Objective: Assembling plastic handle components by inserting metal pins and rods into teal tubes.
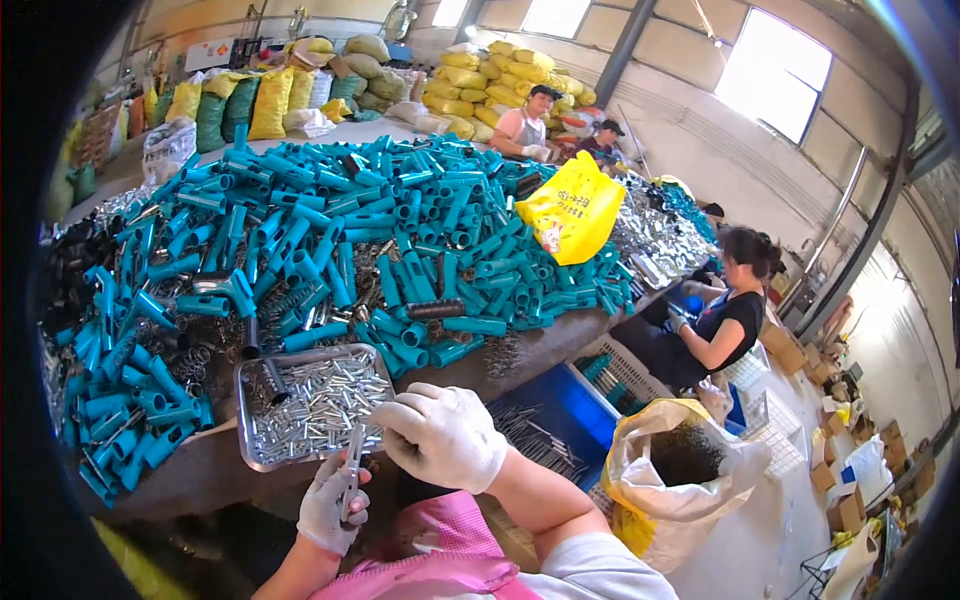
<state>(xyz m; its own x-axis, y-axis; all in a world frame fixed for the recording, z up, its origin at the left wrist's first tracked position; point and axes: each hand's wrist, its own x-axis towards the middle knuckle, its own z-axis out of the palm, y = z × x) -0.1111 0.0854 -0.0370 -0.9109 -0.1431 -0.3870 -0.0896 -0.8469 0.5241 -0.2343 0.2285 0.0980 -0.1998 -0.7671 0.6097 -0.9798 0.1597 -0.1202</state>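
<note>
My left hand (328,508), in a white glove with bare fingertips, is wrapped round a slim silvery metal part (353,462) held upright. My right hand (445,437), gloved in white too, hovers just right of and above it with the fingers curled together; whatever they pinch is hidden. Just beyond both hands lies a metal tray (243,425) filled with small shiny metal pins (318,408). A black cylindrical piece (268,380) rests across the tray's left side.
A large heap of teal plastic tubes (330,220) with springs covers the table. A yellow bag (575,210) sits on the heap. To the right stand a blue bin (560,400) of metal rods and an open woven sack (690,490). A co-worker (725,310) sits beyond; others work farther back.
</note>
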